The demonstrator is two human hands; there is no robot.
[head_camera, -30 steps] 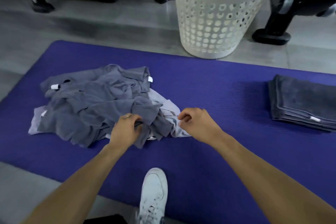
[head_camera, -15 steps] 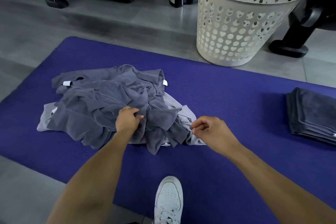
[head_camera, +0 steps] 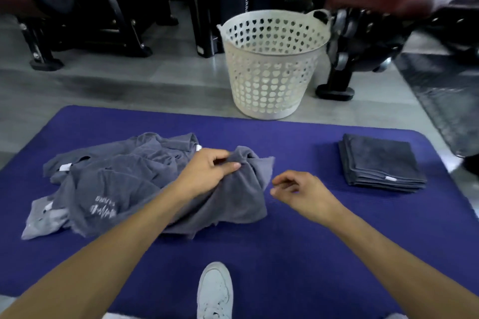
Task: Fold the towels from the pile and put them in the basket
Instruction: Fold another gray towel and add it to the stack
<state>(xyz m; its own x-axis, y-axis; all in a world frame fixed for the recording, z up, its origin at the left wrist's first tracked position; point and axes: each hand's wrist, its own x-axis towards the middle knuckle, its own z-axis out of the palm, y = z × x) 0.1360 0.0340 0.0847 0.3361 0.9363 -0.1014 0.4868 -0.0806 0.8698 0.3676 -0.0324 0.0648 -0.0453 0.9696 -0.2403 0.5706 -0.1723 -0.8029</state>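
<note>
A loose pile of grey towels (head_camera: 111, 179) lies on the left half of a purple mat (head_camera: 298, 241). My left hand (head_camera: 207, 171) grips one grey towel (head_camera: 241, 197) at the pile's right edge, its cloth bunched under thumb and fingers. My right hand (head_camera: 298, 190) hovers just right of that towel, fingers loosely curled, holding nothing. A stack of folded dark grey towels (head_camera: 381, 163) rests on the mat's right side. The white perforated basket (head_camera: 272, 65) stands on the floor beyond the mat.
My white shoe (head_camera: 215, 290) is on the mat's near edge. Black gym machine frames (head_camera: 124, 21) and a stand with weights (head_camera: 342, 59) crowd the grey floor behind and beside the basket. A dark floor mat (head_camera: 440, 96) lies at the right.
My left hand has pulled a grey towel up and to the right off the pile. My right hand has let go of the cloth and moved right. The view has tilted upward.
</note>
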